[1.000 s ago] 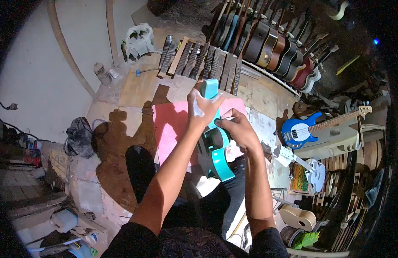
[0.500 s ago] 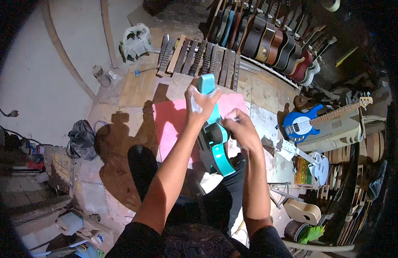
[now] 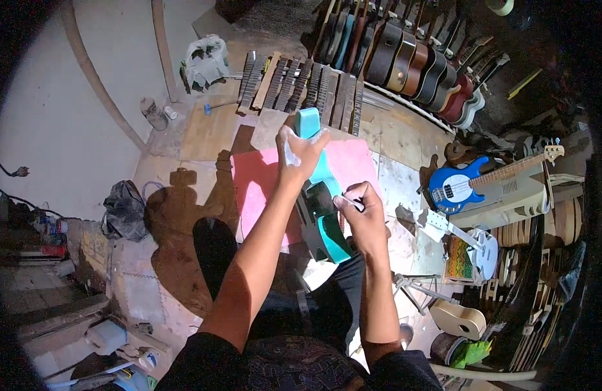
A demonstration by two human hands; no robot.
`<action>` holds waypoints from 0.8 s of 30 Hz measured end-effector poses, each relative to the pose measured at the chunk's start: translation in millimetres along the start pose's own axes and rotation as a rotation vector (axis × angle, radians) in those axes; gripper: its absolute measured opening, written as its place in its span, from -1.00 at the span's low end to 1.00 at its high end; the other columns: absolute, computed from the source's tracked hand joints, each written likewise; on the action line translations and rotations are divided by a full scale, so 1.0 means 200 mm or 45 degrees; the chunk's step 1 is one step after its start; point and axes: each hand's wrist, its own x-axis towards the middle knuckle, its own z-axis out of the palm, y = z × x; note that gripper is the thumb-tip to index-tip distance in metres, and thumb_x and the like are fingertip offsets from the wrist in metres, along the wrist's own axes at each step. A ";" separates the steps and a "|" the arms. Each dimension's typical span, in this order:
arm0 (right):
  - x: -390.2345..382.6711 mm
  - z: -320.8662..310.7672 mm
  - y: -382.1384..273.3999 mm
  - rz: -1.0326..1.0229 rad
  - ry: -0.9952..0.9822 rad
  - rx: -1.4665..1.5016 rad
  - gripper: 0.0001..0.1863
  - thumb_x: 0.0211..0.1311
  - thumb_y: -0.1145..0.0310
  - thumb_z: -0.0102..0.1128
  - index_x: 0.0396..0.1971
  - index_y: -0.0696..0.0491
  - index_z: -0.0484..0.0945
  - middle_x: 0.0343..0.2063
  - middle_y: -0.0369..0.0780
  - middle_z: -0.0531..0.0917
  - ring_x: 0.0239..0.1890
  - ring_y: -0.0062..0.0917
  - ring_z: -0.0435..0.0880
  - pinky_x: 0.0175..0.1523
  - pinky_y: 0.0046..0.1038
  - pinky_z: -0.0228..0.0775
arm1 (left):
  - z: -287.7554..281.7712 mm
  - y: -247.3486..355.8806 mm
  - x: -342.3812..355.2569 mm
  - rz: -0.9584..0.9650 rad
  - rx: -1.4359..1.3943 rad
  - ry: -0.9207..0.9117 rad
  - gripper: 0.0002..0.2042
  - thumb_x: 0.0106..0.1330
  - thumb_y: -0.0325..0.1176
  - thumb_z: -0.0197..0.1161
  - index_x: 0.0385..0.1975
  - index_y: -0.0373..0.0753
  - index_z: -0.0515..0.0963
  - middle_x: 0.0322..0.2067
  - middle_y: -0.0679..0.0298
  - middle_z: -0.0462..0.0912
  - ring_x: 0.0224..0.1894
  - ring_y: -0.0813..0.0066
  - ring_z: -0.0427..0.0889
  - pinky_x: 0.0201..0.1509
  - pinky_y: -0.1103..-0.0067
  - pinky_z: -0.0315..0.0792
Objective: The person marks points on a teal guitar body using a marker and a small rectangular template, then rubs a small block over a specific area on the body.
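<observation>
The left hand (image 3: 299, 151) is clamped around the upper end of a teal guitar body (image 3: 320, 195), holding it on edge over the pink sheet (image 3: 262, 189) on the floor, its long axis running from that grip down toward the person's lap. The right hand (image 3: 358, 210) is curled shut on something small and pale, too tiny to identify, and presses against the body's right edge at mid-length. The paint looks smooth, glossy, uniformly teal.
</observation>
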 end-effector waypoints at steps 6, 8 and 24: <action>0.09 0.03 0.00 -0.144 0.151 -0.148 -0.78 0.25 0.55 0.35 -0.38 0.08 0.42 -0.42 -0.38 0.49 -0.36 -0.74 0.41 -0.25 -0.61 0.29 | 0.04 -0.01 0.02 0.027 0.092 0.051 -0.73 0.05 -0.28 0.43 -0.41 -0.32 0.54 -0.55 0.15 0.60 -0.50 0.21 0.59 -0.30 0.29 0.48; 0.00 -0.01 0.01 -0.047 0.066 -0.113 -0.79 0.24 0.55 0.35 -0.38 0.08 0.43 -0.42 -0.38 0.49 -0.35 -0.74 0.41 -0.22 -0.60 0.30 | 0.02 0.01 0.01 0.054 0.099 0.004 -0.75 0.06 -0.30 0.43 -0.40 -0.32 0.55 -0.56 0.16 0.60 -0.50 0.25 0.59 -0.32 0.32 0.48; 0.08 0.09 -0.05 -0.085 0.187 -0.092 -0.77 0.22 0.53 0.38 -0.39 0.07 0.42 -0.43 -0.37 0.51 -0.35 -0.69 0.46 -0.18 -0.58 0.35 | 0.01 -0.10 0.05 0.037 0.150 -0.021 -0.74 0.08 -0.27 0.42 -0.39 -0.29 0.53 -0.53 0.18 0.59 -0.49 0.29 0.58 -0.34 0.31 0.46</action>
